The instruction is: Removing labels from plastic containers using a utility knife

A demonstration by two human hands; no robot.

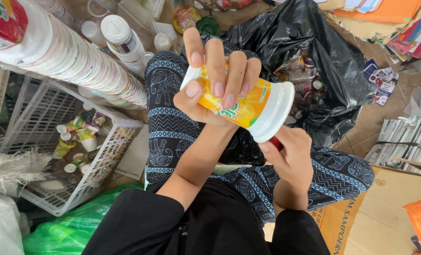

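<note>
My left hand [216, 85] grips a white plastic cup with a yellow and orange label [255, 106], held sideways above my lap with its wide rim toward the right. My right hand [291, 158] sits just under that rim, closed around a small red tool [275, 143] whose tip touches the cup's rim. Only a short red piece of the tool shows between my fingers. My legs, in dark patterned trousers [170, 123], lie beneath both hands.
A long stack of nested white cups [78, 56] leans across the upper left. A white plastic basket [50, 118] holds several small bottles. An open black rubbish bag [314, 61] lies ahead, paper stacks [404, 137] and cardboard [390, 212] to the right, green bags [64, 226] lower left.
</note>
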